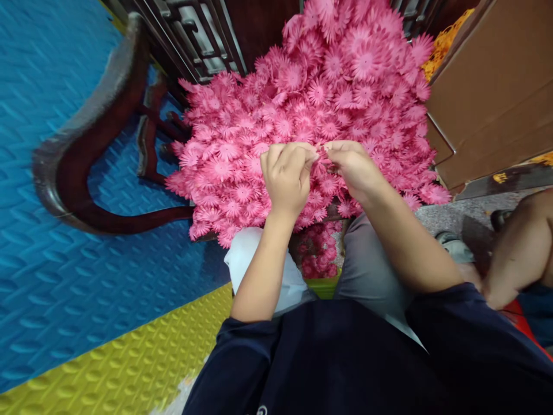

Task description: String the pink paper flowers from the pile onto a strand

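Observation:
A large heap of pink artificial flowers point(294, 75) spreads in front of me. Over its near part, my left hand point(287, 170) is closed in a pinch, its fingertips at a small pink artificial flower point(320, 153). From the other side my right hand point(352, 164) pinches the same flower between thumb and fingers. The fingertips of both hands almost meet. Much of the flower is covered by the fingers, and it blends into the heap behind it.
A dark carved wooden armrest point(56, 184) curves out at left above blue matting point(129, 282). At right stands a cardboard box point(496, 86), with orange flower pieces point(444, 46) behind its edge. More pink flowers fill a green container point(324, 286) between my knees. Another person's leg point(525, 242) is at far right.

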Demonstrator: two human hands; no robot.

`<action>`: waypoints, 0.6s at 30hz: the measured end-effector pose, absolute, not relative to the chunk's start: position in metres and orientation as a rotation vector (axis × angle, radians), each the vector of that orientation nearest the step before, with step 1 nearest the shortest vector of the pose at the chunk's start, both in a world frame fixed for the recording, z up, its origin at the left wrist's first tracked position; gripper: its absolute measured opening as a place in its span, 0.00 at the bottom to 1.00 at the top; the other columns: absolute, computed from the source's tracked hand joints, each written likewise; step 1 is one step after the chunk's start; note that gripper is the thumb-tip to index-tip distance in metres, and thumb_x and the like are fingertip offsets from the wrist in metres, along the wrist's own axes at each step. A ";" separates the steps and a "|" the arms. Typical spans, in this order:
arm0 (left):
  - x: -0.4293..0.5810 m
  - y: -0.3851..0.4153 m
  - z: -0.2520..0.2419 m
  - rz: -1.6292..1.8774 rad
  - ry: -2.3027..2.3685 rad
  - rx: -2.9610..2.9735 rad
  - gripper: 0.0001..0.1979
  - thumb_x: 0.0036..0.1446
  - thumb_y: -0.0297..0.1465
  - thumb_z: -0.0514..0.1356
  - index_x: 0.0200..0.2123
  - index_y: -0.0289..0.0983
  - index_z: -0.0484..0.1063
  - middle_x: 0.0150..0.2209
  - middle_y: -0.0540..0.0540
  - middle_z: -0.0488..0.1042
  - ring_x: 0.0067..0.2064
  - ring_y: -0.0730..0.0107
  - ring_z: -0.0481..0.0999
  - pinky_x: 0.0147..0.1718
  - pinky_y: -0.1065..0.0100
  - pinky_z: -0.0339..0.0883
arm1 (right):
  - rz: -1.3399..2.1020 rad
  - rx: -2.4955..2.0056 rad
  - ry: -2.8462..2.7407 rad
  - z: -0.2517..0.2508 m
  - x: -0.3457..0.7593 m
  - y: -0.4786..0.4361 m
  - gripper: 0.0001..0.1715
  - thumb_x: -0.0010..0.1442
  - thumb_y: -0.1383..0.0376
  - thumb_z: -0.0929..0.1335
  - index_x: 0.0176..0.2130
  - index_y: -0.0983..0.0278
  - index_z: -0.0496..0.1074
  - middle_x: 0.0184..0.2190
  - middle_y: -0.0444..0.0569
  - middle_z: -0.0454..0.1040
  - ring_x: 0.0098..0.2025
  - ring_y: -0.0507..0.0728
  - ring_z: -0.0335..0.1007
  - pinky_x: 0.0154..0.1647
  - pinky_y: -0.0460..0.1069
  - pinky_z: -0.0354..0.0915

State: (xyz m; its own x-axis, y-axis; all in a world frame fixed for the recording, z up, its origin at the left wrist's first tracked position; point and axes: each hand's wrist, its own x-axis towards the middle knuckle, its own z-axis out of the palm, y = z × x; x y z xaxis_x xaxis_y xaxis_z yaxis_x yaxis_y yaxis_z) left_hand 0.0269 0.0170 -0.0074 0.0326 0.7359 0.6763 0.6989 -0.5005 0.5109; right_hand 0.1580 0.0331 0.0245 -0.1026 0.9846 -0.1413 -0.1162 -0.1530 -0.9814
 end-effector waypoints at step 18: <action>0.049 0.015 -0.018 1.795 1.392 1.647 0.13 0.64 0.44 0.50 0.36 0.41 0.60 0.35 0.48 0.66 0.40 0.68 0.68 0.43 0.63 0.63 | 0.498 -1.144 -1.400 -0.004 0.132 0.017 0.11 0.65 0.58 0.60 0.32 0.61 0.61 0.36 0.50 0.65 0.44 0.55 0.64 0.49 0.54 0.62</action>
State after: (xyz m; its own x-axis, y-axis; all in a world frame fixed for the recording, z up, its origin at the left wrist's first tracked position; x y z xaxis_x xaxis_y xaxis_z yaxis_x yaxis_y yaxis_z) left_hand 0.0485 0.0151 -0.0176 -0.2743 0.7769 0.5668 0.3556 -0.4657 0.8104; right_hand 0.1324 0.0175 -0.0037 0.1836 0.8453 0.5018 0.3388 0.4248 -0.8395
